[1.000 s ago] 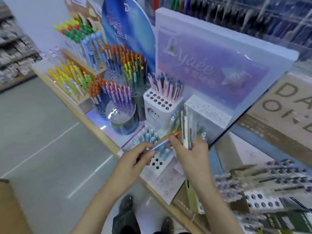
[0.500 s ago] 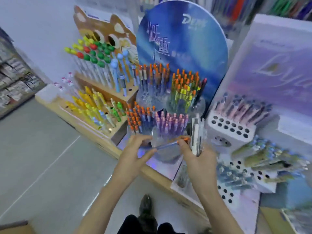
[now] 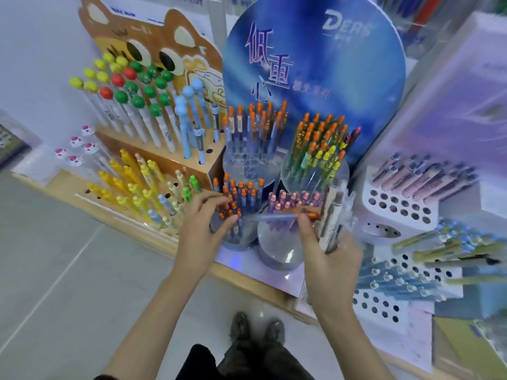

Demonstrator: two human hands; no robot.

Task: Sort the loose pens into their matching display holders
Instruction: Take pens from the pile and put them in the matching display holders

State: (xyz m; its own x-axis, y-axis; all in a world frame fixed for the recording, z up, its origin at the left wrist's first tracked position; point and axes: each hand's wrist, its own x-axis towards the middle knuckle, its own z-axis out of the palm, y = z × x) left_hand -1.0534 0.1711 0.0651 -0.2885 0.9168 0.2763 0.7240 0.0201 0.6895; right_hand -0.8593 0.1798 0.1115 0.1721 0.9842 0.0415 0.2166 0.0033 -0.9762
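Observation:
My right hand [image 3: 332, 259] is closed around a bundle of pale loose pens [image 3: 333, 212]. Its thumb and forefinger also pinch the orange end of a blue pen [image 3: 277, 216], which lies level over the front holders. My left hand [image 3: 201, 231] has its fingers spread. Its forefinger and thumb touch the orange-capped blue pens in the front-left clear holder [image 3: 237, 196], and the thumb tip sits just short of the blue pen's free end. A second clear holder [image 3: 295, 200] of pink-capped pens stands under the pen.
Two taller clear holders with orange-capped pens [image 3: 255, 127] and mixed colours [image 3: 321, 141] stand behind, before a round blue sign [image 3: 315, 64]. A wooden stand [image 3: 153, 149] of fruit-topped and yellow pens is on the left, white perforated holders [image 3: 397, 207] on the right. Grey floor lies below the shelf edge [image 3: 153, 239].
The view swung left from the white holders to the clear round ones. Both hands carried the blue pen over there. My left fingers, which pinched its free end, have spread onto the orange-capped pens.

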